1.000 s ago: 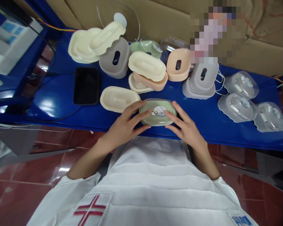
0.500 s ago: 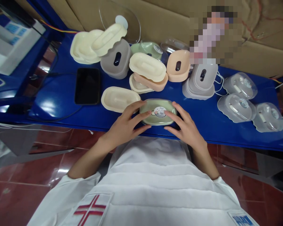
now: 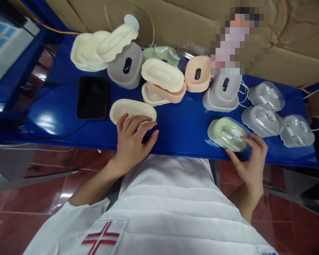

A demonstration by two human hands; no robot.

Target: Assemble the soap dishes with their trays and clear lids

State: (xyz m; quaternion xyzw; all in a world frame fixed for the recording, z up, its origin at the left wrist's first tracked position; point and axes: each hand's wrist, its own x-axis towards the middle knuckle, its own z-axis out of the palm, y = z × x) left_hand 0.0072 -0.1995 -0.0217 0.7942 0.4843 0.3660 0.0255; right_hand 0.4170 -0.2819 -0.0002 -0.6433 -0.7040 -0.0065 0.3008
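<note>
Green case [image 3: 223,130] shifted right along bench's [image 3: 180,140] front edge, apparently grasped by right hand [image 3: 251,163] alone; left hand's [image 3: 134,143] fingers released over cream tray [image 3: 133,107].

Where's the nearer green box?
Head view: the green box is right of centre, near the blue table's edge, touching the right hand, left of the clear-covered boxes.

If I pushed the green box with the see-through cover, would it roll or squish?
The green box probably wouldn't roll, since it looks low and oblong, not ball-shaped. Its clear cover looks like smooth plastic holding its shape, so it's likely stiff, not squishy. It might slide easily, because the blue table looks shiny.
</note>
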